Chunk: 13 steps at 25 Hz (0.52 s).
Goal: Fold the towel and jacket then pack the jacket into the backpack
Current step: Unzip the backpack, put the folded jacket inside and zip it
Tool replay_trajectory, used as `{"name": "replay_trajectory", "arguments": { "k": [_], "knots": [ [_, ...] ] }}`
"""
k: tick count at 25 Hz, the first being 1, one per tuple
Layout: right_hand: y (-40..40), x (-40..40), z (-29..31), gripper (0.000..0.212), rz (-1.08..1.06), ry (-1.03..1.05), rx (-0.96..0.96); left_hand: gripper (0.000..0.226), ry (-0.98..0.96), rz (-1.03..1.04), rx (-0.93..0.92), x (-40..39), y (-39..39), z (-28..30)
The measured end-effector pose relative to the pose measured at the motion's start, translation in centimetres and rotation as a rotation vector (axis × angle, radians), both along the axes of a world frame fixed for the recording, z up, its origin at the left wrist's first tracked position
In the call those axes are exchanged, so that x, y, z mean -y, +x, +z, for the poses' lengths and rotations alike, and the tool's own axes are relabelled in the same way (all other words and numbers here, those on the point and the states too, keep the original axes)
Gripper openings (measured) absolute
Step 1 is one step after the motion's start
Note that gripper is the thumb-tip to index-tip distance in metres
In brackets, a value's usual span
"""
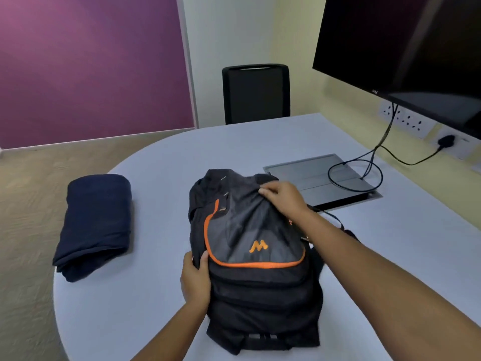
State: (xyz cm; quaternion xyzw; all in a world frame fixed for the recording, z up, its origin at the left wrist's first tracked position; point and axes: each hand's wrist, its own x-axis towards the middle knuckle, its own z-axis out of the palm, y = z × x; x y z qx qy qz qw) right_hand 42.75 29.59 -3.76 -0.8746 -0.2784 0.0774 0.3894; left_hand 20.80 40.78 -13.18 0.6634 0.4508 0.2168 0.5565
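Left hand (pixel 195 278) grips near-left side of black fabric backpack with orange piping (pixel 256 259), flat on pale grey worktop (pixel 156 183), long axis running away. Right hand (pixel 282 198) pinches its far top fabric. Jacket not visible. Folded navy towel (pixel 95 225) lies well left.

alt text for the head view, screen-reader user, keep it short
A person's two bare hands work on a black and orange backpack lying on a pale table: the right hand pinches fabric at its far end, the left hand grips its left side. A folded navy cloth lies apart to the left; a dark monitor and a black chair stand beyond.
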Motion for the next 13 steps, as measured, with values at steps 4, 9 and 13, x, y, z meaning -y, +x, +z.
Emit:
{"name": "replay_trajectory", "arguments": {
  "k": [4, 9, 13],
  "knots": [
    [-1.6, 3.7, -4.2, 0.029, 0.033, 0.026, -0.156, 0.056, -0.172, -0.016, -0.274, -0.7, -3.0, -4.6],
    [-0.8, 12.4, -7.7, 0.02, -0.32, -0.04, -0.179, 0.039, 0.381, -0.024, -0.14, -0.2, -2.3, -2.5],
    [-5.7, 13.0, -8.5, 0.039, -0.149, -0.082, -0.276, 0.045, 0.747, -0.485, 0.023, 2.9, 0.7, -0.8]
  ]
}}
